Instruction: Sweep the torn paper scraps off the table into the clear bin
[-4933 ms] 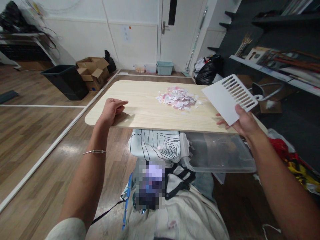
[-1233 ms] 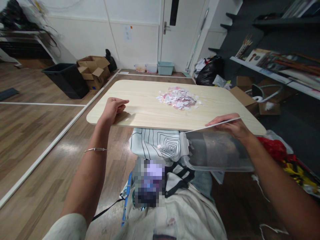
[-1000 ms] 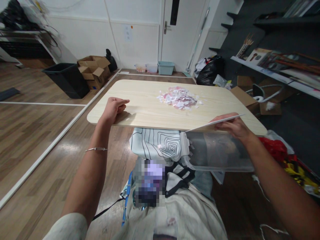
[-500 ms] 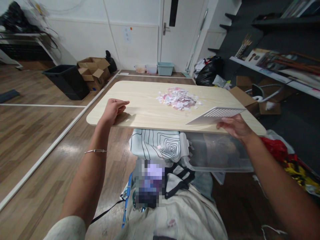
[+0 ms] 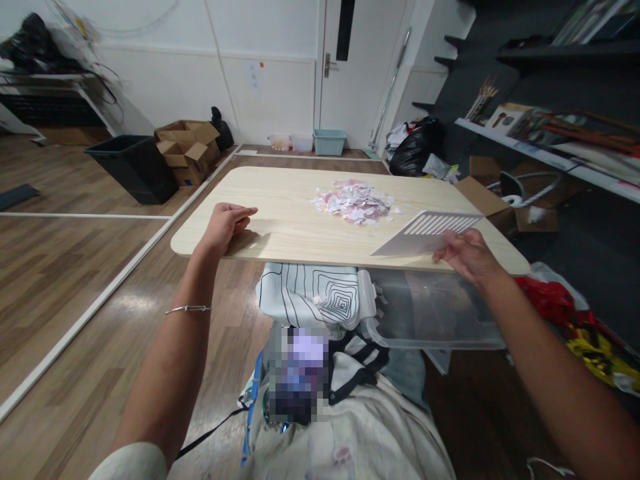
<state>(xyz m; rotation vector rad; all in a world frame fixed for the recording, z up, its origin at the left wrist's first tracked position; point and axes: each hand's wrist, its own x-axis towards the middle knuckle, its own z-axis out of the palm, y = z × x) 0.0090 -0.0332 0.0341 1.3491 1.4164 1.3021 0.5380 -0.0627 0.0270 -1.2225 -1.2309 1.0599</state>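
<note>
One white slotted scoop [image 5: 407,245] is in my right grip [image 5: 445,245], pinched at its right end, securely enough as far as I can judge. A second ago I had it nearly edge-on, a thin line; now I have turned it so its slotted face shows, solid end pointing left, low over the front of the worktop [image 5: 285,230]. I cannot tell whether that lower edge touches down. Beyond it lies the heap of paper scraps [image 5: 357,202], right of the middle, apart from the scoop and just where it was. So the turn, I judge, has changed only the tool's angle and not the scraps. My left grip [image 5: 241,220] is curled at the near left edge, index finger pointing right, nothing showing in it.
</note>
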